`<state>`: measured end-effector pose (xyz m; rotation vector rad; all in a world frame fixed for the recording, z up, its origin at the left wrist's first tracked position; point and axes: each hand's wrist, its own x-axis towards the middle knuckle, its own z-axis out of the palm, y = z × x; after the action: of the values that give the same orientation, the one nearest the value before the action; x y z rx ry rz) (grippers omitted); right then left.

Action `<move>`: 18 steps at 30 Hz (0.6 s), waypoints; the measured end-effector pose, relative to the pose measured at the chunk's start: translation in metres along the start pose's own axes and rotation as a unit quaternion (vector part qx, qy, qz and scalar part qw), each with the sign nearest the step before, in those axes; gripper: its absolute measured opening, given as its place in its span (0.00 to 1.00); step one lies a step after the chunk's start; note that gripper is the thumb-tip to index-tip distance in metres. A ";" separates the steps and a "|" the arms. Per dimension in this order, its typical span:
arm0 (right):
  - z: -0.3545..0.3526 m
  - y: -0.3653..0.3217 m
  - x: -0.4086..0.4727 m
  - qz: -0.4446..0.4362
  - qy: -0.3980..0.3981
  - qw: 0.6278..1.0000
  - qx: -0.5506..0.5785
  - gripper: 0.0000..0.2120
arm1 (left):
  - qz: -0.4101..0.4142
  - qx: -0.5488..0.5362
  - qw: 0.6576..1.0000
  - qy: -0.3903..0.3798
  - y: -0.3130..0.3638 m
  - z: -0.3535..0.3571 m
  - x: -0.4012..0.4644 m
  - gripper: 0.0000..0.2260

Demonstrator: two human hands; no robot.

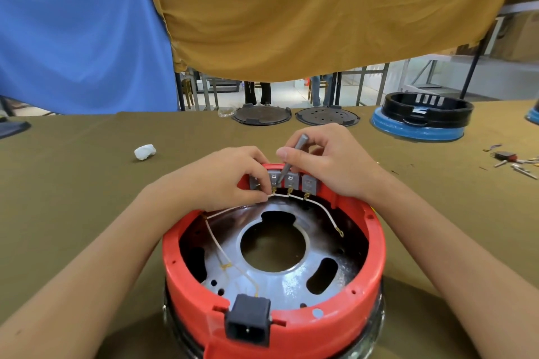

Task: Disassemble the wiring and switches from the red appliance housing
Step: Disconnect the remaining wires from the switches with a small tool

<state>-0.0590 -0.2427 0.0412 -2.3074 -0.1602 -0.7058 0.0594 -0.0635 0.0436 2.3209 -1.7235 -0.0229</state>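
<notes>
The red appliance housing (376,245) stands upside down at the table's near edge, its metal base plate showing inside. A row of grey switches (307,183) sits at its far rim, joined by white wires (328,211) with brass terminals. My left hand (224,176) pinches the white wire at the second switch's terminal. My right hand (329,162) grips a grey metal tool (293,156), tip down on that same switch. A black power socket (248,320) is fixed in the near rim, with more white wire leading to it.
A crumpled white wad (145,151) lies to the left. Two dark round lids (262,115) (327,117) and a black and blue housing (423,116) stand at the table's far edge. Loose removed parts (513,162) lie at the right. Blue and mustard cloths hang above.
</notes>
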 end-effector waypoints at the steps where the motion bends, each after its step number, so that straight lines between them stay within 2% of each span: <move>1: 0.000 -0.001 0.000 -0.002 0.000 1.000 -0.003 0.10 | -0.001 0.001 1.000 -0.002 0.000 0.000 0.000 0.03; 18: 0.003 0.001 0.008 0.069 -0.003 0.997 0.027 0.12 | -0.004 -0.014 1.000 -0.006 0.002 0.001 -0.001 0.03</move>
<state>-0.0508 -0.2416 0.0429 -2.2448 -0.0224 -0.6180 0.0573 -0.0630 0.0431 2.3120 -1.7098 -0.0628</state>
